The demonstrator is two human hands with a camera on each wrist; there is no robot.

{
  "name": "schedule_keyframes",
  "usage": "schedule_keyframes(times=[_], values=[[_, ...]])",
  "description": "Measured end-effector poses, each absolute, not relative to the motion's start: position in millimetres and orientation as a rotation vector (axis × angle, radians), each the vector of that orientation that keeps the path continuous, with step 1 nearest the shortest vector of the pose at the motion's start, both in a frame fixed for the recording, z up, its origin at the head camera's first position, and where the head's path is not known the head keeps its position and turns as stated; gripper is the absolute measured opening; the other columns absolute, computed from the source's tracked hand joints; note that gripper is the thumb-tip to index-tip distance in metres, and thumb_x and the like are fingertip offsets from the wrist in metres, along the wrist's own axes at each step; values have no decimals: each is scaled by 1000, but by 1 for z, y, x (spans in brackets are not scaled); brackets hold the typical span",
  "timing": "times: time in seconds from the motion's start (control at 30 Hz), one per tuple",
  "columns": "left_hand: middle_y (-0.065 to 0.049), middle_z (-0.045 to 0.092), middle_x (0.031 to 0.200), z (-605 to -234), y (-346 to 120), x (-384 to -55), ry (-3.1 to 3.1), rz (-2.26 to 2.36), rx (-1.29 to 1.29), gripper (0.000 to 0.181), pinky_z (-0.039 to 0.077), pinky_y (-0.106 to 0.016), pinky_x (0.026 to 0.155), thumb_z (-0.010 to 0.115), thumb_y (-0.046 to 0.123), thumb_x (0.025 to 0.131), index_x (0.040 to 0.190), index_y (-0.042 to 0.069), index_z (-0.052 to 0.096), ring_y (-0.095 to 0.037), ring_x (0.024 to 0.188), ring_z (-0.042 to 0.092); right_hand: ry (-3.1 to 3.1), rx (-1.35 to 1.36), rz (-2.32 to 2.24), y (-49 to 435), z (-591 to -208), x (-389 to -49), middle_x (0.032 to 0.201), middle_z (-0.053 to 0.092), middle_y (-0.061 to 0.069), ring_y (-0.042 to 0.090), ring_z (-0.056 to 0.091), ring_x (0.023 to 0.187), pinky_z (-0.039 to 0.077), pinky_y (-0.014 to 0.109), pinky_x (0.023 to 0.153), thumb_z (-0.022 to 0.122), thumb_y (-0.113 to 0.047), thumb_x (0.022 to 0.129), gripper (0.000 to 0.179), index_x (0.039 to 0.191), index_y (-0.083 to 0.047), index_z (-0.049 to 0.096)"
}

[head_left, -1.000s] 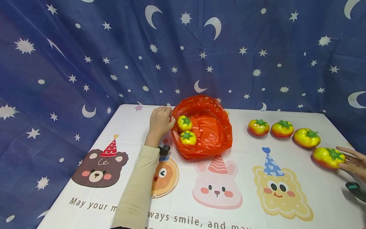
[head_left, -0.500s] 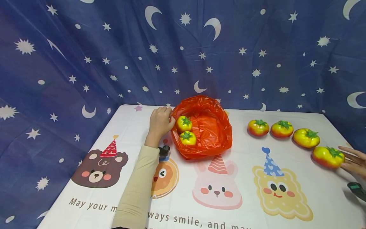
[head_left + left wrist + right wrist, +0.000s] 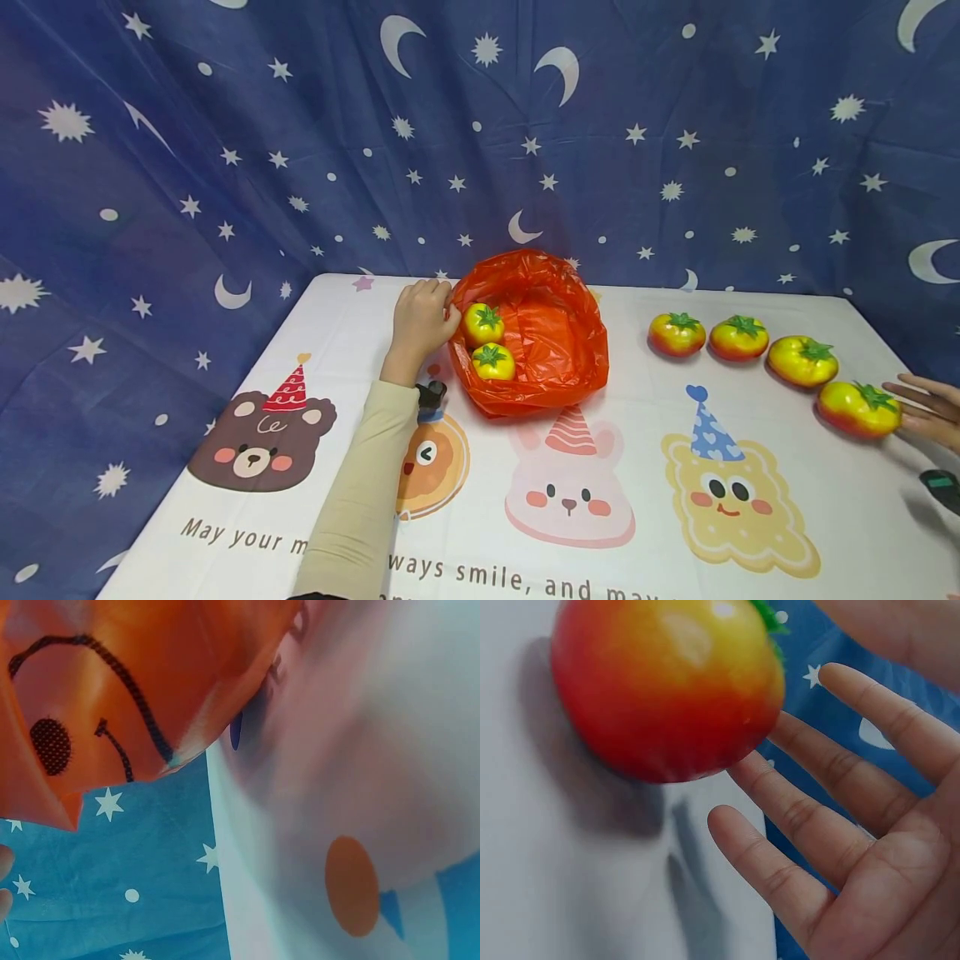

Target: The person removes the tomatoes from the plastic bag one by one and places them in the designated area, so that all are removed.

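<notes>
A red plastic bag (image 3: 555,350) stands open near the back of the table, with two yellow tomatoes (image 3: 492,361) with green leaf tops against its inner left side. My left hand (image 3: 422,321) holds the bag's left rim with curled fingers. In the left wrist view the bag (image 3: 150,690) shows a black printed face, and only fingertips are visible at the left edge. At the right, my right hand (image 3: 932,410) is beside the nearest yellow-red tomato (image 3: 857,410). The right wrist view shows its fingers spread and straight beside that tomato (image 3: 667,690), nothing gripped.
Three more yellow-red tomatoes, the leftmost (image 3: 677,335) farthest back, form a slanting row with the nearest one. A white tablecloth (image 3: 600,575) with cartoon prints covers the table. A blue star-patterned curtain (image 3: 480,150) hangs behind and along the left.
My right hand has drawn slightly right, away from the nearest tomato, which stays in place. The left hand and the bag look unmoved.
</notes>
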State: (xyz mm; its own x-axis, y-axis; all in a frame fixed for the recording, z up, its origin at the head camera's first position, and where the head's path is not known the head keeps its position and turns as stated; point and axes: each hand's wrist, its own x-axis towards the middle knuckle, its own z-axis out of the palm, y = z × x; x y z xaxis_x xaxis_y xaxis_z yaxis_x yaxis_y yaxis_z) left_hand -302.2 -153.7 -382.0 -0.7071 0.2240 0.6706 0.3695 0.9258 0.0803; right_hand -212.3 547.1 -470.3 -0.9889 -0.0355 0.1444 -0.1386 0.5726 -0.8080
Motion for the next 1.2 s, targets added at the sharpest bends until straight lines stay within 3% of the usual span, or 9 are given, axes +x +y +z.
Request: schedule_keyframes(times=[0.47,0.7,0.83,0.93,1.0,1.07,1.13,1.17,1.2], values=[[-8,57,68,-381,-152,-301,-2371,-277,-429,9,46,-38,69,59,13,76,73,6,55,-26,68,54,-2586,479,1313,514,-420,-223,117,44,-35,-27,46,99,38,-2,73,45,9,91,62,147,-11,26],[-8,57,69,-380,-152,-300,-2382,-277,-419,9,46,-38,70,60,13,76,73,6,55,-26,69,54,-2674,476,1251,489,-399,-233,115,40,-38,-28,43,99,35,-5,74,45,3,93,59,147,-14,27],[-9,57,69,-380,-152,-300,-2394,-275,-410,9,47,-38,71,61,13,76,74,6,55,-26,69,54,-2768,382,1223,468,-386,-236,116,37,-41,-29,38,97,30,-1,92,46,-6,96,59,148,-21,25],[-8,57,70,-380,-152,-300,-2401,-272,-407,9,47,-38,71,61,14,76,74,6,56,-25,69,54,-2845,337,1232,453,-376,-239,115,36,-41,-30,36,97,13,26,117,46,-14,97,59,149,-25,20],[-8,57,69,-379,-151,-299,-2400,-273,-408,10,47,-38,71,61,14,76,74,6,55,-25,68,53,-2878,336,1220,445,-369,-243,115,36,-42,-30,36,98,15,25,116,47,-17,97,60,150,-25,20],[-8,57,69,-379,-152,-299,-2397,-273,-408,10,47,-37,71,61,14,76,74,7,55,-25,68,53,-2884,358,1210,436,-363,-248,114,38,-42,-30,38,99,27,22,112,49,-15,96,60,149,-23,23],[-8,57,69,-379,-152,-299,-2393,-273,-411,10,47,-37,71,60,14,76,73,7,55,-25,68,54,-2876,397,1181,428,-358,-253,115,39,-43,-29,41,100,36,3,89,51,-12,94,59,148,-20,27],[-8,57,69,-379,-152,-299,-2391,-273,-412,9,47,-38,71,60,14,76,73,7,55,-25,69,54,-2866,425,1176,424,-355,-256,116,40,-43,-28,41,101,36,-1,77,53,-11,93,58,147,-18,30],[-8,57,69,-379,-152,-299,-2391,-272,-413,9,46,-38,71,60,14,77,73,6,55,-26,69,54,-2854,450,1187,419,-353,-258,116,41,-42,-27,42,101,38,-1,74,53,-8,93,58,146,-16,32]])
